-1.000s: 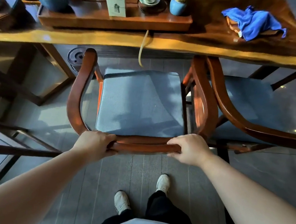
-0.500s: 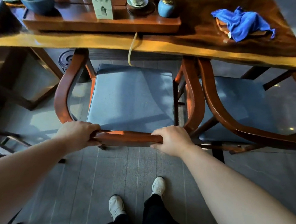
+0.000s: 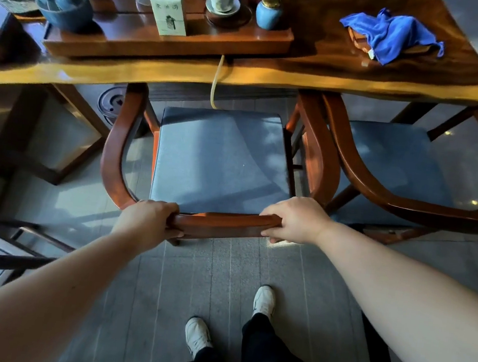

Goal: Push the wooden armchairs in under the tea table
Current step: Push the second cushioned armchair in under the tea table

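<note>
Left hand (image 3: 146, 220) and right hand (image 3: 292, 219) both grip the left armchair's (image 3: 218, 226) near back rail; its arm tips seem just under the tea table (image 3: 272, 76) edge, so push farther

We see the tea table (image 3: 317, 71) as polished wood, glossy, grain dark with a golden edge; the armchair (image 3: 117, 150) frame is smooth, reddish, lacquered wood; its seat cushion (image 3: 219, 161) is matt grey-blue cloth; at one o'clock a blue cloth (image 3: 394, 35) lies soft and crumpled; at eleven o'clock, glazed ceramic teaware (image 3: 70, 7) shines; the paper box (image 3: 168, 11) looks matt.
</note>
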The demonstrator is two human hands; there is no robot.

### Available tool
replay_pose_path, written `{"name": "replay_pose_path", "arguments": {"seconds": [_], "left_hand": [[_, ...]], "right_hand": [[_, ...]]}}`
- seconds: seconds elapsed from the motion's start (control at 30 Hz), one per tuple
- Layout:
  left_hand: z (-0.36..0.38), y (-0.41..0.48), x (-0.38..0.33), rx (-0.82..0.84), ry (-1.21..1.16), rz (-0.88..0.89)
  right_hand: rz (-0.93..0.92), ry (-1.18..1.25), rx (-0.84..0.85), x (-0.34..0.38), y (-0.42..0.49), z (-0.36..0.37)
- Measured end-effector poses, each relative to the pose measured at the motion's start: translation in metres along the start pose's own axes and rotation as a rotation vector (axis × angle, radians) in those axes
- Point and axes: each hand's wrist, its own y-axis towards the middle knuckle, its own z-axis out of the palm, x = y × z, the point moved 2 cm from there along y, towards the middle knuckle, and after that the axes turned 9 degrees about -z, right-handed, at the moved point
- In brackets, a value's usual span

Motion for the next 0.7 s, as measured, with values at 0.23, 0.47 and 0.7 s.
{"name": "replay_pose_path", "arguments": {"seconds": [0.23,0.47,0.7], "left_hand": [[0.004,-0.006,-0.010,-0.030,-0.045,-0.032],[0.003,-0.023,-0.017,-0.093,-0.006,-0.006],[-0.019,-0.052,-0.022,-0.202,0.162,-0.014]], "right_hand": [[0.026,0.087,0.029,0.002,-0.006,-0.003],[-0.062,-0.015,0.095,0.005,-0.004,-0.006],[-0.424,-0.104,-0.025,0.050,0.022,-0.026]]}}
